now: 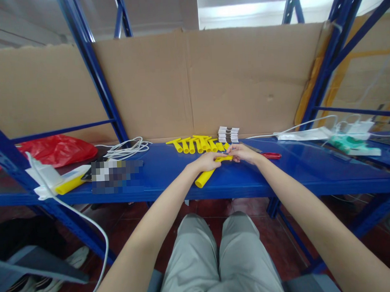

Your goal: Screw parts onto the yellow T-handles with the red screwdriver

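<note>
Near the front edge of the blue shelf, my left hand (209, 161) is closed round a yellow T-shaped plastic handle (205, 178). Its round tube end points toward me, and its crosspiece lies by my right hand. The fingers of my right hand (241, 154) are pinched together at the crosspiece's right end; what is between them is too small to make out. Just behind my hands, several more yellow T-shaped handles (199, 143) lie in a row, with small yellow pieces (219, 146) at their right. A stack of white-edged flat pieces (228, 134) stands beyond my right hand.
Red-handled pliers (271, 155) lie right of my right hand. White cable (130, 148), a red plastic bag (61, 149) and another yellow tube (70, 184) are at left. A power strip (356, 128) and green-white item (355, 146) sit at right. Cardboard (192, 81) walls the back.
</note>
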Motion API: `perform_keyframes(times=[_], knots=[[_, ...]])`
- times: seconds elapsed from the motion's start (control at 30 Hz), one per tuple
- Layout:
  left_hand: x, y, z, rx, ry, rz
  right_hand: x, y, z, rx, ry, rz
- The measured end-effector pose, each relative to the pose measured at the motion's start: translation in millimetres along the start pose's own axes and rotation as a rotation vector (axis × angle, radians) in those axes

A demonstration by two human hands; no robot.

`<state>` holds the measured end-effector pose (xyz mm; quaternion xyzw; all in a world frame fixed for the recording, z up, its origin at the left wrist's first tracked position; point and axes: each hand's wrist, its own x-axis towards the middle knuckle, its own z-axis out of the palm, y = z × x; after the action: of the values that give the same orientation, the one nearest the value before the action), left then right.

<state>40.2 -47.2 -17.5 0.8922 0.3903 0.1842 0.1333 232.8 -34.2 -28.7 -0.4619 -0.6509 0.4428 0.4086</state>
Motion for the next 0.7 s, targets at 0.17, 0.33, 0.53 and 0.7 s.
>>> perform_keyframes(times=[0.17,0.33,0.53,0.7], knots=[[2,23,-9,0.242,-0.095,-0.123,0,1,2,-0.021,-0.007,0.014],[4,47,-2,0.371,-0.092,-0.244,0,2,2,-0.033,0.010,0.013],[-8,61,14,0.475,-0.045,-0.251,0,4,0,-0.012,-0.006,0.007],[-11,52,23,0.503,0.041,-0.225,1,5,-4,0.045,-0.063,0.031]])
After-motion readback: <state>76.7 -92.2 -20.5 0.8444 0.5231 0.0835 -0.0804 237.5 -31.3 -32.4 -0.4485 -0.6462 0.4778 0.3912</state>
